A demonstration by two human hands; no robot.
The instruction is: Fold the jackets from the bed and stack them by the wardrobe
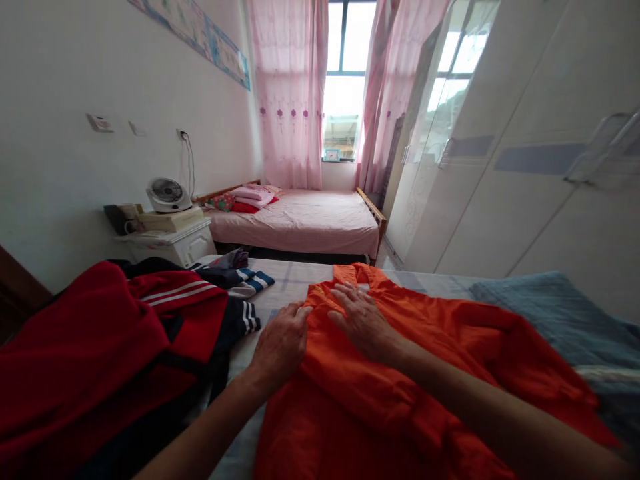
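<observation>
An orange jacket [360, 413] lies spread over the near bed, its collar toward the far side and one sleeve reaching to the right. At its left edge, my left hand [283, 343] has its fingers closed on the cloth near the shoulder; the fingertips are partly hidden. My right hand [363, 323] rests palm down on the jacket just below the collar, fingers spread and holding nothing. Left of my left hand is a heap of clothes with a red jacket [100, 333] on top and dark striped sleeves [245, 317] sticking out.
A folded blue cloth [545, 307] lies at the right of the near bed sheet [295, 272]. Beyond stands a second bed [310, 220] with pink bedding. A small cabinet [190, 243] carries a fan [170, 193]. Tall white wardrobes [525, 213] line the right side.
</observation>
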